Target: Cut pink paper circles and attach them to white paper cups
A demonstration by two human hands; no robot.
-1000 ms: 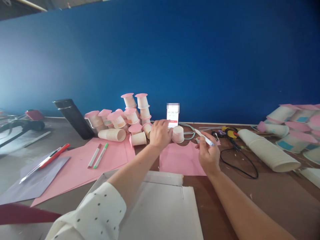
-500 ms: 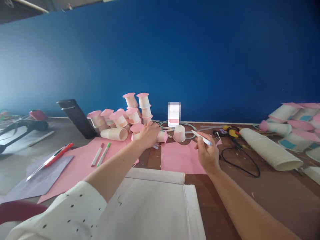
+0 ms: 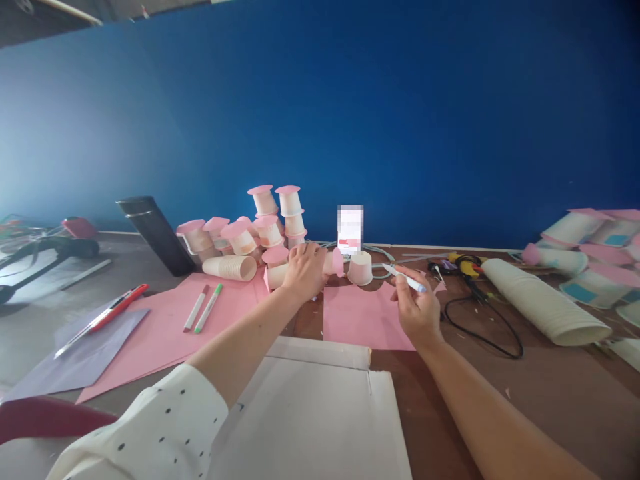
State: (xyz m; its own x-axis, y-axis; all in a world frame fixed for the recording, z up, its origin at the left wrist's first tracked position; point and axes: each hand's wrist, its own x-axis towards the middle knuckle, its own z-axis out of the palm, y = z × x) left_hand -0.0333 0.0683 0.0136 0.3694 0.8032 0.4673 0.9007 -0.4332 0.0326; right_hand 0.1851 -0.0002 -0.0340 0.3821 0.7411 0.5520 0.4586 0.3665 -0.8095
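My left hand [image 3: 304, 270] is closed round a white paper cup [image 3: 330, 262] lying on its side. A pink paper piece covers the cup's right end, and my fingers hide much of its body. Beside that end, another white paper cup [image 3: 360, 269] stands upside down. My right hand [image 3: 420, 310] grips a white marker [image 3: 411, 281] with a pale blue end, its tip pointing left toward the standing cup. Under and left of the marker lies a pink paper sheet [image 3: 357, 317] with a scalloped upper edge.
Several cups with pink tops [image 3: 240, 237] stand stacked at the left, more [image 3: 600, 280] at the right. A nested cup stack [image 3: 545, 300] lies near a black cable [image 3: 480, 333]. A black bottle [image 3: 155, 233], two markers [image 3: 203, 310], a red utility knife [image 3: 117, 307] and white cardboard [image 3: 320, 413] are around.
My left hand has moved a little to the right with the cup, bringing its pink end close to the standing cup. The right hand and marker have barely moved.
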